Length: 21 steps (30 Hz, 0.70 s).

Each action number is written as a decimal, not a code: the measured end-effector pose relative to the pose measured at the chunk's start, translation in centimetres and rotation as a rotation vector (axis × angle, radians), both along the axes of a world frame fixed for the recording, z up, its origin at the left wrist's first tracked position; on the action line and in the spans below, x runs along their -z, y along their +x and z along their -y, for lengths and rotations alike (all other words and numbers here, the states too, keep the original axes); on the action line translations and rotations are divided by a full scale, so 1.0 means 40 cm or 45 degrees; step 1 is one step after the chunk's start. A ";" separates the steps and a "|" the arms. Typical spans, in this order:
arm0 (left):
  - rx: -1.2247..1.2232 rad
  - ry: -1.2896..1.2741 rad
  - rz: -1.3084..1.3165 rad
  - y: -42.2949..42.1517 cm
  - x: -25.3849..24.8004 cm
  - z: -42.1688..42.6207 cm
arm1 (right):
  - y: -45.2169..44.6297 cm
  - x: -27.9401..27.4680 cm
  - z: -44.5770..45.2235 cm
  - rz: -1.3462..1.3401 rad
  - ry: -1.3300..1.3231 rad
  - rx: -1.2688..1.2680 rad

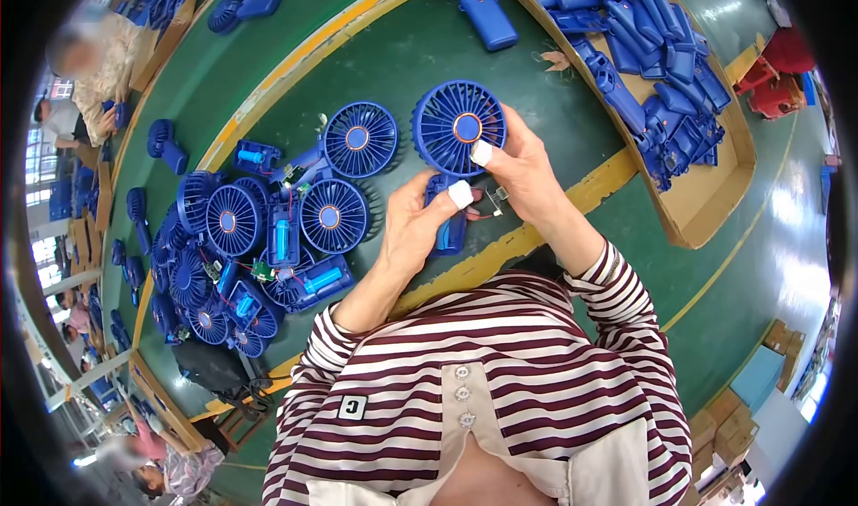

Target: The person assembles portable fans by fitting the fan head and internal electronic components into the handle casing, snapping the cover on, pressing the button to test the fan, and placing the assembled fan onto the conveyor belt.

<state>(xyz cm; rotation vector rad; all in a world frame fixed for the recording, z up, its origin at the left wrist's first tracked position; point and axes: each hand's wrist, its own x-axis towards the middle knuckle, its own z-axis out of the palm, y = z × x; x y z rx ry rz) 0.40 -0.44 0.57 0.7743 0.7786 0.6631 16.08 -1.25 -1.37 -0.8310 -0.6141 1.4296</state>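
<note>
Both hands hold one blue handheld fan (458, 128) above the green table. My right hand (527, 171) grips the right edge of its round head, with a white-wrapped thumb on the front grille. Around the blue handle (450, 229) below the head, my left hand (418, 215) is closed, its thumb tip wrapped in white too. A small circuit board (497, 202) with thin wires hangs beside the handle, under my right hand. Just left of the hands lie two loose fan heads, an upper one (359, 139) and a lower one (333, 216).
A heap of blue fans (234, 220) with opened handles covers the table's left part. A cardboard box (706, 204) of blue casings stands at right. One blue casing (489, 20) lies at the top. More fans rest beyond the yellow-edged strip, and people sit at far left.
</note>
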 end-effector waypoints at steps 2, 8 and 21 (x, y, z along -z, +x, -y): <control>-0.004 0.254 -0.322 0.008 0.003 0.000 | 0.001 -0.002 -0.008 0.023 0.037 -0.044; -0.049 0.311 -0.368 0.000 0.029 -0.012 | -0.006 -0.006 -0.032 0.150 0.089 -0.051; -0.088 -0.170 -0.023 -0.056 -0.011 -0.094 | -0.017 -0.032 0.009 1.723 0.845 0.387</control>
